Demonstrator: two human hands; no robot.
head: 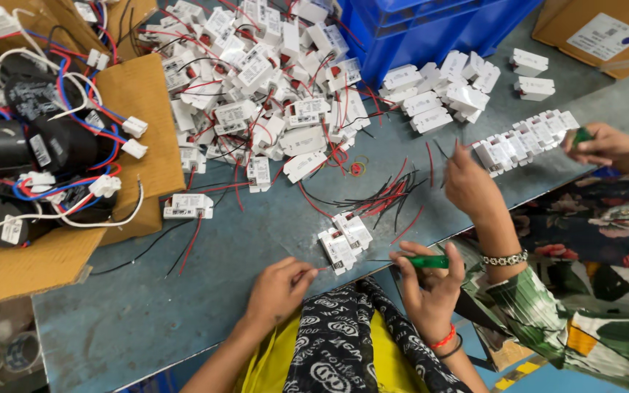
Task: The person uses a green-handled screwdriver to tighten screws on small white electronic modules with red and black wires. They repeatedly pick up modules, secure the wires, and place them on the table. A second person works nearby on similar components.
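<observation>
The left hand point(278, 290) was curled nearly closed on the counter point(169, 306), fingertips pinched on something too small to tell. Just beside it, a small white box point(344, 241) was lying. The right hand point(431, 287) was wrapped around a green screwdriver point(425, 261), tip aimed at that box.

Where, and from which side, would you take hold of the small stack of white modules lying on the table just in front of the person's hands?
Grip the stack of white modules across its two long flat sides, coming down from above. It lies flat on the table, and its red and black leads trail away toward the far side, so the near end is probably freest. The right hand already holds a green screwdriver; the left hand seems free.
</observation>
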